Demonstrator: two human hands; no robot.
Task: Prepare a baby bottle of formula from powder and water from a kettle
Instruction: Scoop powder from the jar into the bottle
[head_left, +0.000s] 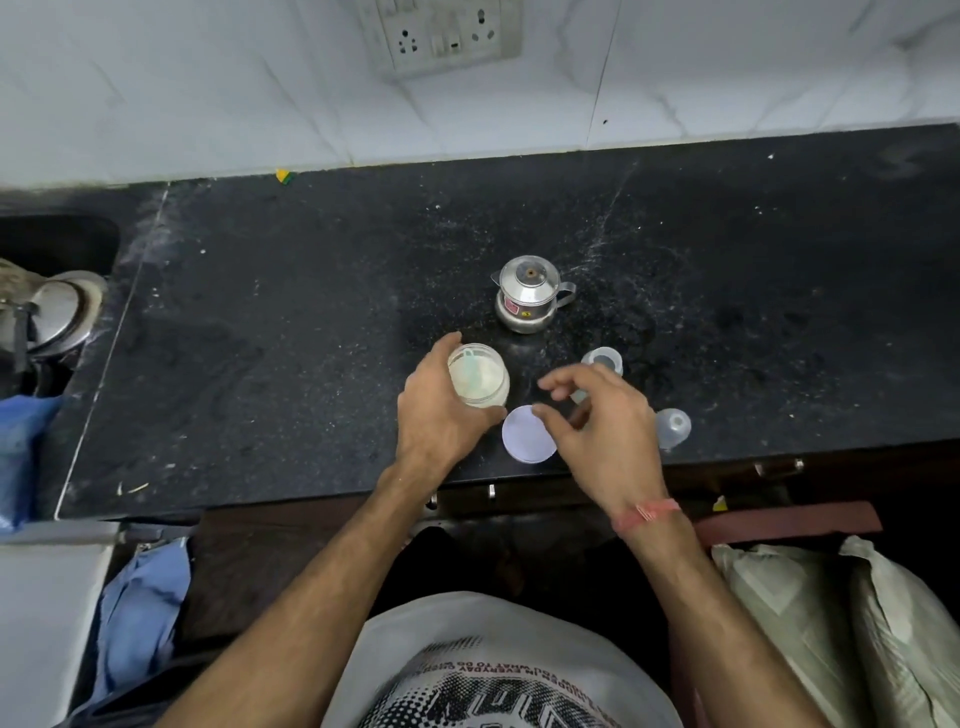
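Two bare hands work near the front edge of a black speckled stone countertop (311, 312), whose polished surface is dusted with pale flecks and streaks. The left hand (441, 410) wraps its curled fingers and thumb around a round clear plastic powder jar (479, 375), open at the top, with off-white powder inside and a pale green scoop (471, 370) lying in it. Just right of the jar, flat on the stone close to the front edge, lies a white disc-shaped lid (525, 441). The right hand (597, 421) hovers over it with fingers loosely bent and spread, gripping nothing; its thumb tip sits above the lid's rim, though whether it touches is hard to tell. A red thread bracelet (647, 514) circles that wrist.

Behind the hands, toward the middle of the countertop, stands a small shiny steel kettle (530, 299) with a conical lid, a dark knob, a short spout and a flat handle on its right. Between kettle and right hand, a translucent baby bottle (602, 361) is partly hidden by the fingers. A clear domed plastic cap (674, 427) rests near the front edge, right of the hand.

At the left end, a sink (57, 249) holds a steel vessel. White marble-look tiles (208, 93) back the countertop, carrying a socket plate (441, 34).
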